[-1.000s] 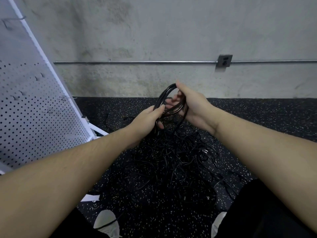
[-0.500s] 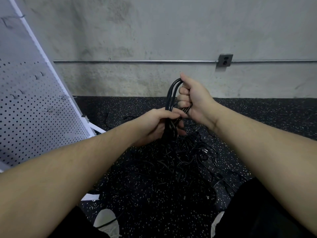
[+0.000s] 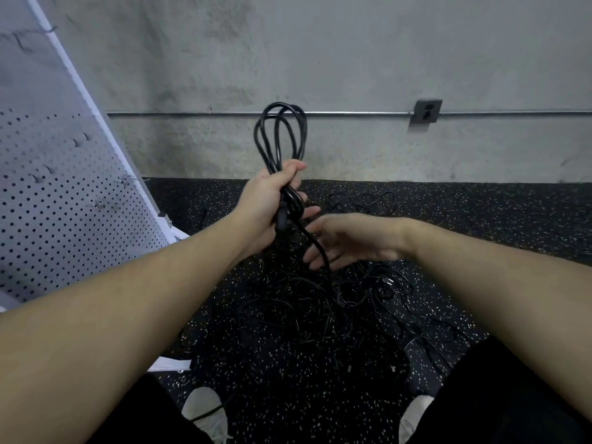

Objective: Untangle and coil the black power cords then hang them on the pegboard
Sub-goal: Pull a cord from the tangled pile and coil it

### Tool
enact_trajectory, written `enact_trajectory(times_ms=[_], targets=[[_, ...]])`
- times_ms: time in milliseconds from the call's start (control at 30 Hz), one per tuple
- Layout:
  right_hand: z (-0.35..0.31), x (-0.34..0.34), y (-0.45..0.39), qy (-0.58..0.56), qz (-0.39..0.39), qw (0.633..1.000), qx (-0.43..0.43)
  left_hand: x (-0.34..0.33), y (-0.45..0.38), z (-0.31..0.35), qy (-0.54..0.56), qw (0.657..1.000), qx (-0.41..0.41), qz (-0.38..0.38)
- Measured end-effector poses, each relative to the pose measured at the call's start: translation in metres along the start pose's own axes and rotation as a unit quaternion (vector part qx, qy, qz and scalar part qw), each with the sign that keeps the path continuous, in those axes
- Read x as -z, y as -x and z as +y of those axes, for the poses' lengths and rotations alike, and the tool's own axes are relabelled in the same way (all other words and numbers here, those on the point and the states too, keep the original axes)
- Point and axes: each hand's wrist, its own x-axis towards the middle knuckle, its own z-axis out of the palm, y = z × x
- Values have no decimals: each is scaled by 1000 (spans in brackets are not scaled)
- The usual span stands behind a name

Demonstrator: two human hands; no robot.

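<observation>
A bare grey concrete wall [image 3: 352, 59] fills the upper half, stained in darker patches; a thin metal conduit [image 3: 352, 114] runs level across it to a grey outlet box [image 3: 427, 111] on the right. Below lies black rubber flooring [image 3: 480, 203] flecked with pale specks; the light is dim and even.

A grey concrete wall [image 3: 352, 59] is filling the upper part of the view, stained in darker patches. A metal conduit [image 3: 352, 113] is running level along it, joining a grey outlet box [image 3: 427, 111] toward the right. Black rubber flooring [image 3: 512, 213] flecked with pale specks is meeting the wall's base. Two white shoes [image 3: 205, 408] are showing at the floor's near edge.
</observation>
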Motion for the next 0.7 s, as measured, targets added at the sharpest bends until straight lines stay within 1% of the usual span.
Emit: enact_trajectory(times_ms=[67, 167, 233, 367, 433, 500, 533, 633, 700], targets=[[2, -6, 3, 21, -32, 999, -4, 7, -3, 2, 21, 999, -7, 33], [1, -9, 4, 65, -10, 998, -8, 11, -5, 7, 44, 995, -33, 84], [0, -8, 6, 87, 5, 996, -16, 14, -8, 7, 36, 991, -48, 122], [2, -1, 10, 190, 44, 981, -4, 26, -13, 2, -55, 978, -62, 190], [2, 4, 8, 239, 96, 966, 14, 32, -15, 2, -120, 966, -80, 216], [1, 9, 6, 301, 172, 936, 56, 38, -17, -1, -187, 956, -75, 214], [0, 11, 5, 322, 195, 923, 83, 39, -17, -4, -215, 952, -65, 206], [-5, 7, 7, 340, 187, 910, 144, 41, -14, -12, -314, 933, -60, 168], [-7, 6, 8, 334, 196, 906, 170, 39, -9, -16, -355, 923, -66, 130]])
